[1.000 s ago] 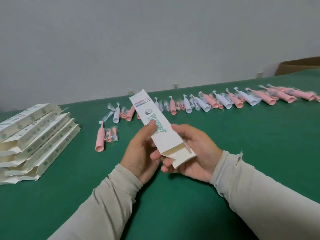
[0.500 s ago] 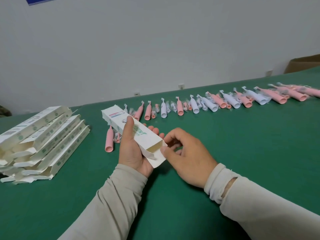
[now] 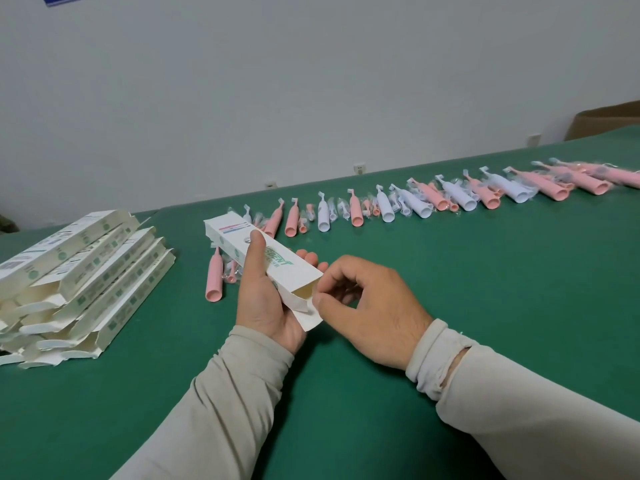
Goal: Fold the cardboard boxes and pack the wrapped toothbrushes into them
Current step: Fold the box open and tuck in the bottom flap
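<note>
My left hand [image 3: 265, 299] grips a long white cardboard box [image 3: 228, 233] with green lettering, thumb on top and fingers underneath. The box lies low over the green table, its open end toward me. My right hand [image 3: 367, 306] pinches the flap [image 3: 310, 318] at that open end with thumb and forefinger. A pink wrapped toothbrush [image 3: 214, 280] lies just left of the box. A long row of pink and white wrapped toothbrushes [image 3: 388, 204] runs across the far side of the table.
A stack of several flat white boxes [image 3: 79, 275] sits at the left of the green table [image 3: 485, 289]. A brown carton [image 3: 602, 123] stands beyond the far right corner. A white wall rises behind the table.
The box has swung from pointing up and away to lying low and leftward over the table. My right hand shifted from cradling the box's end to pinching its flap.
</note>
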